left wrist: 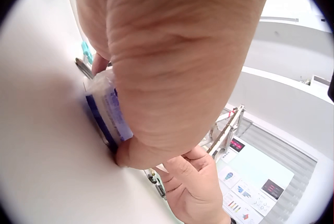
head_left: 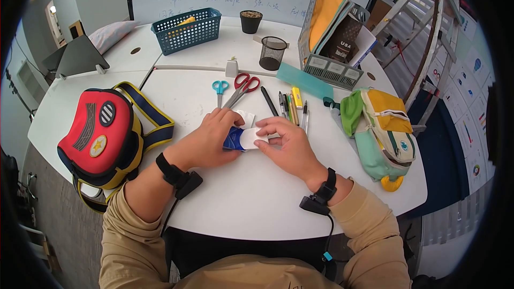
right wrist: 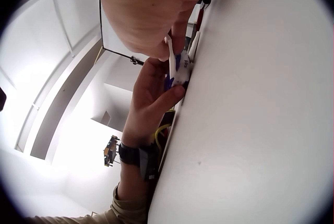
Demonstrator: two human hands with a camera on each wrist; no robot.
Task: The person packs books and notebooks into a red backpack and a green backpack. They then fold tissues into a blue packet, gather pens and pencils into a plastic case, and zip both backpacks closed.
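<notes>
Low over the middle of the white table, my left hand [head_left: 213,132] grips the blue end of a small blue-and-white tissue pack [head_left: 233,138]. Its clear plastic wrapping shows in the left wrist view, where the pack [left wrist: 107,109] sits close to the tabletop between thumb and fingers. My right hand [head_left: 292,147] pinches a thin white piece [head_left: 254,138] at the pack's right end. From the right wrist, that white piece [right wrist: 171,54] stands up beside the pack. Just beyond the hands lie red-handled scissors [head_left: 242,88] and teal-handled scissors [head_left: 219,90].
Several pens and a yellow highlighter [head_left: 297,98] lie beyond my right hand, near a teal case [head_left: 304,80]. A red backpack [head_left: 96,134] stands left, a colourful small bag [head_left: 383,134] right. Behind are a blue basket [head_left: 187,35], mesh cup [head_left: 272,53] and file holder [head_left: 332,69].
</notes>
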